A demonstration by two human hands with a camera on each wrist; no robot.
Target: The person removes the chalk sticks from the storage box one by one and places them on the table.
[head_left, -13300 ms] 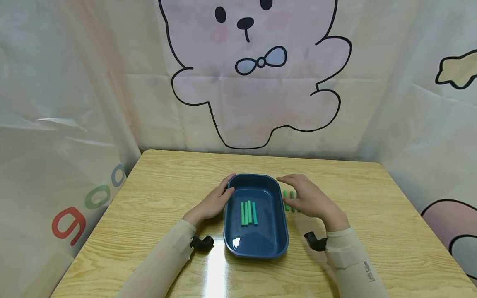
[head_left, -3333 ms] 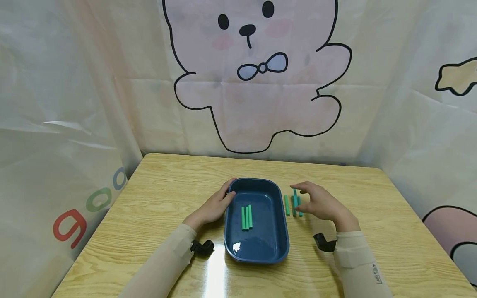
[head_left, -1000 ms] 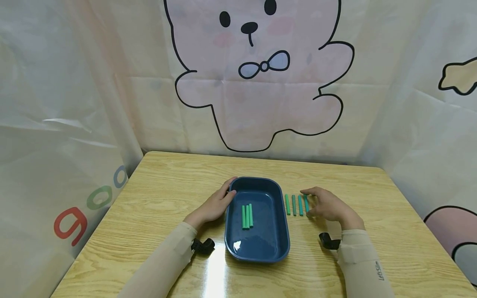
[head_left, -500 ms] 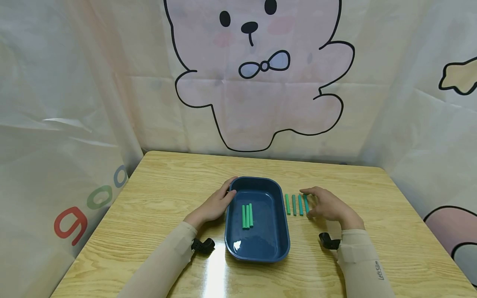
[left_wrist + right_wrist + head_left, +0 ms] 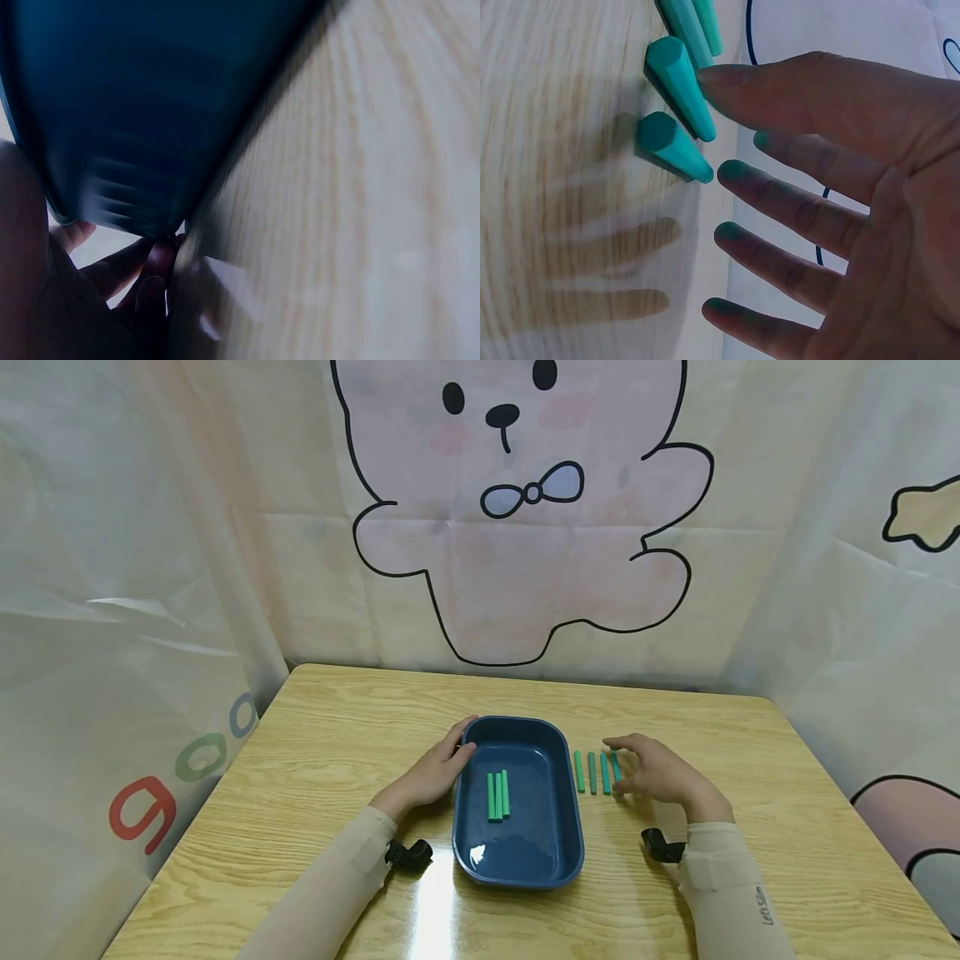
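Note:
My left hand (image 5: pixel 426 768) holds the left side of a dark blue rectangular tray (image 5: pixel 525 870), thumb at the rim and fingers along the outer wall. In the left wrist view the fingers touch the tray's outside. Three light green chalk sticks (image 5: pixel 498 797) lie side by side in it. Right of the tray, several green and teal chalk sticks (image 5: pixel 592 773) stand in a spaced row on the table. My right hand (image 5: pixel 663 775) hovers at the row's right end by a teal stick (image 5: pixel 671 150). Its fingers are spread, fingertips stained green, with nothing held; the thumb is near another teal stick (image 5: pixel 681 86).
A light wooden table (image 5: pixel 360 718) carries everything. Behind it hangs a curtain (image 5: pixel 517 577) with a cartoon bear. A black wrist camera (image 5: pixel 408 857) sits at the left sleeve, another black camera (image 5: pixel 663 846) at the right one.
Earlier the tray held several sticks, including a teal one; three remain inside and the table row has grown. The right hand has released a teal stick at the row's end, its thumb shifting slightly left.

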